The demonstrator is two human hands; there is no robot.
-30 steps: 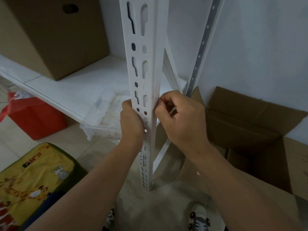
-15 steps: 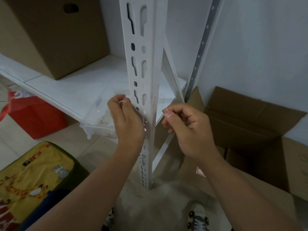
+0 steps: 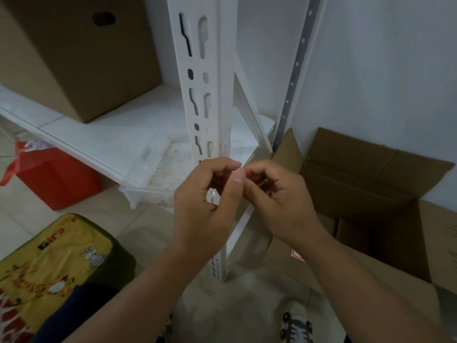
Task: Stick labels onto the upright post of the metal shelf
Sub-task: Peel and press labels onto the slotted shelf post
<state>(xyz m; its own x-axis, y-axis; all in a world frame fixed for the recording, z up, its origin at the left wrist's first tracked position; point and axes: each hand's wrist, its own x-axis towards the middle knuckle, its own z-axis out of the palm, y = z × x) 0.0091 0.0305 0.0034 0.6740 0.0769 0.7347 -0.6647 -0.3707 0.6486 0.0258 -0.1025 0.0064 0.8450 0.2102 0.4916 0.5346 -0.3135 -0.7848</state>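
The white upright post of the metal shelf rises through the middle of the view, from the floor at 6 o'clock up past 12 o'clock, its front face punched with slots and holes. Both hands meet just in front of the post, at its lower part. The left hand has its fingers curled, thumb tip pressed toward the forefinger; the right hand is curled likewise, its fingertips touching the left thumb. Each grip is pressed together as if pinching something small, but whether a label sits between them I cannot tell.

At 10 o'clock a closed cardboard box stands on the white shelf board. At 3 o'clock lies an open cardboard box. A red container sits at 9 o'clock, a yellow printed cushion at 8 o'clock.
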